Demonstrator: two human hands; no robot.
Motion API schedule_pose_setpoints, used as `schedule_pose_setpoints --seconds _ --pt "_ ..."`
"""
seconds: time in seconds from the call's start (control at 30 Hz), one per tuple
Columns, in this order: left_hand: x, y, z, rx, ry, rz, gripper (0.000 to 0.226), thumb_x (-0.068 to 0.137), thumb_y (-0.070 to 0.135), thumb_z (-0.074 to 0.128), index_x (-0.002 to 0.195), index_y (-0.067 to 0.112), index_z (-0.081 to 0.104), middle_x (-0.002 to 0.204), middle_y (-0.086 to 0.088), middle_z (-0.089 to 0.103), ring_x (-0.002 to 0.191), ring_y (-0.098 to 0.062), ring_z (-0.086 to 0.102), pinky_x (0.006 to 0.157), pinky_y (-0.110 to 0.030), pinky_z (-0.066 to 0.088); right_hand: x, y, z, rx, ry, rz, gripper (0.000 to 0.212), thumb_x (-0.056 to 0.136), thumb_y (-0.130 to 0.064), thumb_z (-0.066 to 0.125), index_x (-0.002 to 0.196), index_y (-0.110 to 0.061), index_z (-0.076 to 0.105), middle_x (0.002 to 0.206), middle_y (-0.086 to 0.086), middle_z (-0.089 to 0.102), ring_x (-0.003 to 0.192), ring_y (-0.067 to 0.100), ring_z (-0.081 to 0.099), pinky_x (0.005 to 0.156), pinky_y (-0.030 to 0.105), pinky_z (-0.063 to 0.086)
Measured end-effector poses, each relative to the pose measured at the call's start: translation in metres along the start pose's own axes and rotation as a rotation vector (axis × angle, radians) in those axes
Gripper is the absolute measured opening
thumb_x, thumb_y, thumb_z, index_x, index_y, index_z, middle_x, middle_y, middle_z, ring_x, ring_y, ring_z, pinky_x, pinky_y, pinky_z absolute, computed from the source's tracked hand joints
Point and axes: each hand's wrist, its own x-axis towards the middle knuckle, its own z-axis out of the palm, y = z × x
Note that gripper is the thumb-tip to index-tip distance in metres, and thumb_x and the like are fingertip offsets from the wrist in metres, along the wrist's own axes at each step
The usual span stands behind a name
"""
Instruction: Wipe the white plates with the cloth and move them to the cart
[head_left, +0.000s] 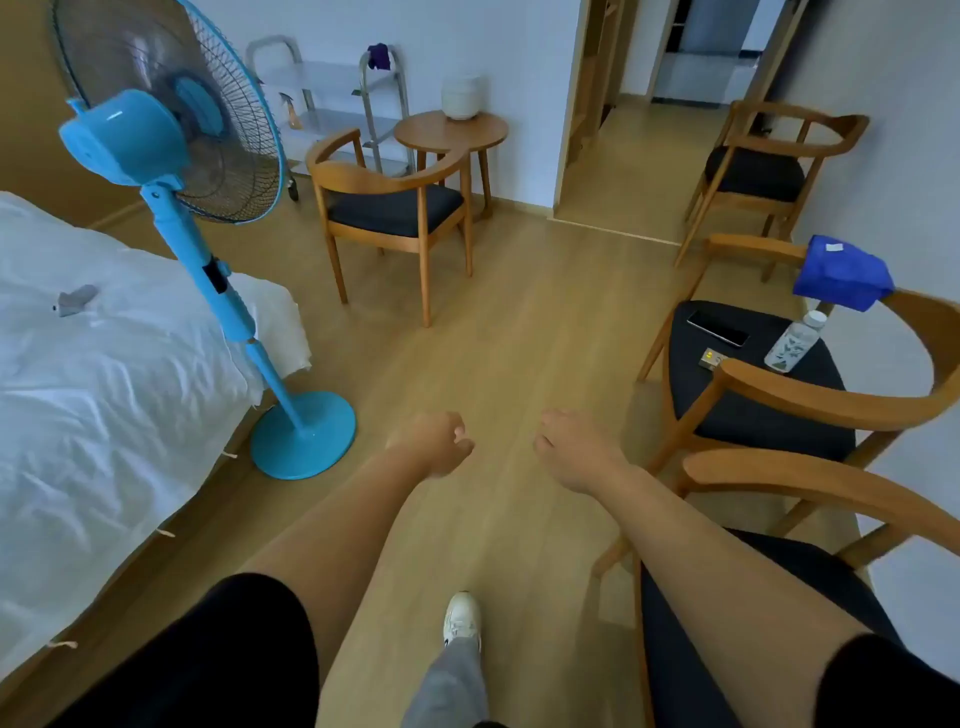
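Fingers loosely curled on both hands, holding nothing, as I watch from the remote feed: left hand (434, 441) and right hand (571, 449) hang out front over bare wood floor, near each other but apart. What looks like a stack of white plates (461, 97) sits on the round side table (451, 132) at twelve o'clock, well apart from the hands, with the cart (332, 111) just beside the table at eleven o'clock; a purple rag (379, 56) hangs on its frame. A blue cloth (841, 273) drapes over a chair arm (919, 306) at two o'clock, nearer than the plates. My read: collect that cloth first with the right hand, then walk on to the table, passing between the fan (171, 109) and the chairs, so no trip is wasted.
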Motion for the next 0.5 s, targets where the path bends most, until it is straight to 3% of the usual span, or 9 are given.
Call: schedule_pose_setpoints --seconds 0.3,0.5 --pt "0.138 -0.022 -0.056 -0.004 -0.009 -0.002 0.036 0.095 0.04 0.044 0.122 0.018 0.054 0.122 -0.005 0.06 0.112 -0.025 0.054 0.089 -0.035 0.046 0.139 0.003 -0.024 -0.024 -0.026 0.026 0.039 0.098 -0.022 0.036 0.129 -0.001 0.047 0.134 0.017 0.049 0.125 0.031 0.042 0.101 0.037 0.036" --pt "0.216 -0.033 -0.096 -0.009 -0.005 0.027 0.034 0.095 0.036 0.045 0.121 0.017 0.055 0.121 -0.005 0.061 0.11 -0.026 0.055 0.09 -0.034 0.047 0.227 0.007 -0.047 -0.051 -0.002 0.054 0.036 0.098 -0.023 0.037 0.125 -0.004 0.05 0.131 0.016 0.052 0.122 0.03 0.045 0.095 0.033 0.036"
